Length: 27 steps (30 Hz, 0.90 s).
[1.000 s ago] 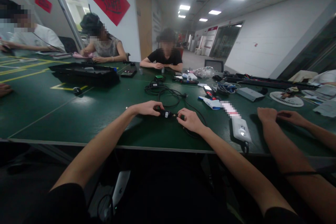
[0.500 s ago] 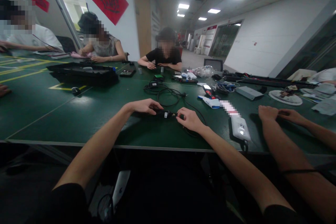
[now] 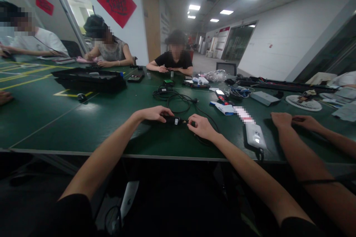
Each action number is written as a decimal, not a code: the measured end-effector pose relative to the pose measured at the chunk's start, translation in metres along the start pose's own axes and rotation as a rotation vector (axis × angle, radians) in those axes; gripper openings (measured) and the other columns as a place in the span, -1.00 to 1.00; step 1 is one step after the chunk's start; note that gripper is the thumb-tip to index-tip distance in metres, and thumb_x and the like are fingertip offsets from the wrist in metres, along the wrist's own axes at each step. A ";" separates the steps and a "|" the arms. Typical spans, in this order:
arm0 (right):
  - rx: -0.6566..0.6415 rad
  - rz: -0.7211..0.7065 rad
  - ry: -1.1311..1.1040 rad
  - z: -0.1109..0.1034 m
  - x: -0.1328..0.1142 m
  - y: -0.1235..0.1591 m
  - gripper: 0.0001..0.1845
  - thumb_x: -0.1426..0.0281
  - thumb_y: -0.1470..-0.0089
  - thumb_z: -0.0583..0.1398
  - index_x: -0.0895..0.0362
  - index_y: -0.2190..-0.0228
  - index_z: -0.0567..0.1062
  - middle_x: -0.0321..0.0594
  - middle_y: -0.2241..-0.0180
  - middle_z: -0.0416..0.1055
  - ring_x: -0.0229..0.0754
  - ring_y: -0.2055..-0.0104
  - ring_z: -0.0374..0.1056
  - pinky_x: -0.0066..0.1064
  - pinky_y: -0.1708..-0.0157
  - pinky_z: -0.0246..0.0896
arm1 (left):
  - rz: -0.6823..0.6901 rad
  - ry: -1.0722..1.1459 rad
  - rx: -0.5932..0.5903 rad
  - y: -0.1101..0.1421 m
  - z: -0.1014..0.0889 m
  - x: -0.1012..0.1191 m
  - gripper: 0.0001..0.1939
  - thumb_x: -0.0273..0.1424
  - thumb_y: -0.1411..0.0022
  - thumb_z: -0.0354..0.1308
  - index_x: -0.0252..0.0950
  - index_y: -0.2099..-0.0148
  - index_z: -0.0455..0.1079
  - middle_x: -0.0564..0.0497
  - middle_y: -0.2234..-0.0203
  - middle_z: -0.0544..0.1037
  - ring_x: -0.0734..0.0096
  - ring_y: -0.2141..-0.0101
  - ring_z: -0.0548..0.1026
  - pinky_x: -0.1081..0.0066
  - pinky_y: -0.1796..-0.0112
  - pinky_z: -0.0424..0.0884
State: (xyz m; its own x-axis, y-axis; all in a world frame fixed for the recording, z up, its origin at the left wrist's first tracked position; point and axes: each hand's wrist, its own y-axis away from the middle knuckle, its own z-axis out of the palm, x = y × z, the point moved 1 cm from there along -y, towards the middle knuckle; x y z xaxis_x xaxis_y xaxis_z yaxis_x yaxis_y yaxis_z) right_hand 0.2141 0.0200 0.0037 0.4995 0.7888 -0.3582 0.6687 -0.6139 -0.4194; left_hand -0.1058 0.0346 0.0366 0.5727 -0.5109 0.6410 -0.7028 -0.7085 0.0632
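A labelled black device (image 3: 176, 121) lies between two hands at a green bench (image 3: 91, 133); the left hand (image 3: 154, 113), fingers closer together a second ago, gapes beside it, while the right hand (image 3: 204, 127) pinches its connector (image 3: 184, 121).

The left hand (image 3: 154, 113) hides one end of the black box (image 3: 171, 120), so its grip there cannot be told, and the print on the box's label (image 3: 176, 121) is too small to read. The right hand (image 3: 203, 126) covers much of the cable end (image 3: 184, 121) it pinches. Coarse blocks blot out a strip (image 3: 244, 115) beside the white device (image 3: 254, 136), while the picture's edges cut off another person's hand (image 3: 5, 97) at left and a neighbour's forearm (image 3: 303, 159) at right.
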 end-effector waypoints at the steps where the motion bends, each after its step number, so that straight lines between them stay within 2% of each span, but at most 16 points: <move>1: 0.002 0.000 0.000 0.000 0.000 0.000 -0.88 0.37 -0.26 0.27 0.12 0.34 0.51 -0.18 0.13 0.47 -0.23 0.29 0.34 -0.40 0.27 0.17 | -0.005 -0.038 0.020 -0.001 0.002 0.005 -0.48 -0.26 -0.27 0.22 -0.21 -0.25 0.39 -0.02 -0.11 0.55 0.22 -0.04 0.53 0.35 -0.04 0.42; 3: 0.007 -0.001 0.001 0.000 0.001 -0.001 -0.89 0.39 -0.25 0.27 0.12 0.35 0.50 -0.18 0.14 0.47 -0.23 0.29 0.33 -0.40 0.27 0.16 | 0.008 -0.147 0.089 -0.006 0.010 0.017 -0.53 -0.21 -0.33 0.17 -0.20 -0.24 0.40 -0.02 -0.11 0.54 0.22 -0.06 0.52 0.33 -0.07 0.41; 6: 0.011 -0.004 0.005 0.001 0.004 -0.001 -0.89 0.43 -0.21 0.27 0.12 0.38 0.46 -0.20 0.19 0.46 -0.21 0.28 0.33 -0.39 0.24 0.16 | 0.101 -0.388 0.222 -0.024 0.035 0.041 -0.53 -0.20 -0.34 0.18 -0.20 -0.24 0.38 -0.07 -0.10 0.54 0.18 -0.07 0.51 0.29 -0.10 0.39; 8: 0.010 -0.002 0.009 0.002 0.005 -0.002 -0.87 0.45 -0.19 0.28 0.12 0.40 0.43 -0.22 0.24 0.45 -0.21 0.29 0.31 -0.40 0.25 0.15 | 0.162 -0.546 0.257 -0.037 0.054 0.053 -0.58 -0.25 -0.33 0.20 -0.20 -0.20 0.39 -0.09 -0.03 0.56 0.16 -0.01 0.54 0.25 -0.06 0.41; 11: 0.004 0.001 0.019 0.003 0.006 -0.002 -0.86 0.46 -0.16 0.28 0.12 0.41 0.41 -0.24 0.28 0.43 -0.22 0.31 0.30 -0.40 0.28 0.13 | 0.169 -0.653 0.313 -0.050 0.072 0.058 -0.71 -0.38 -0.39 0.10 -0.23 -0.13 0.38 -0.10 0.05 0.57 0.18 0.05 0.56 0.26 0.01 0.43; 18: -0.037 -0.029 0.037 0.003 0.006 -0.001 -0.95 0.43 -0.20 0.29 0.12 0.32 0.50 -0.21 0.17 0.44 -0.21 0.26 0.35 -0.38 0.20 0.18 | 0.097 -0.657 0.401 -0.047 0.077 0.046 -0.83 -0.29 -0.49 0.09 -0.21 -0.05 0.35 -0.03 0.17 0.58 0.23 0.14 0.56 0.31 0.14 0.42; 23: -0.027 -0.026 0.037 0.005 0.007 -0.001 -0.92 0.41 -0.23 0.30 0.12 0.34 0.52 -0.19 0.15 0.45 -0.21 0.24 0.37 -0.38 0.18 0.21 | 0.161 -0.700 0.363 -0.047 0.076 0.049 -0.82 -0.27 -0.46 0.15 -0.21 -0.02 0.36 -0.04 0.12 0.56 0.21 0.10 0.54 0.28 0.07 0.39; 27: -0.029 -0.032 0.028 0.004 0.006 -0.001 -0.92 0.42 -0.22 0.30 0.12 0.35 0.52 -0.19 0.15 0.46 -0.18 0.21 0.38 -0.35 0.14 0.24 | 0.191 -0.693 0.357 -0.044 0.075 0.051 -0.84 -0.35 -0.45 0.12 -0.22 -0.04 0.36 -0.05 0.10 0.55 0.20 0.08 0.52 0.26 0.03 0.38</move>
State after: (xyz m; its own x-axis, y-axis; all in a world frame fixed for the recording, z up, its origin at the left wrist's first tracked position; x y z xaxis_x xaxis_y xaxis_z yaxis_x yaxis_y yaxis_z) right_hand 0.2142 0.0252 -0.0012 0.4925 0.8089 -0.3213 0.6999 -0.5875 -0.4062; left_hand -0.0137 0.0031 0.0093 0.6704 -0.7419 -0.0125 -0.7049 -0.6316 -0.3228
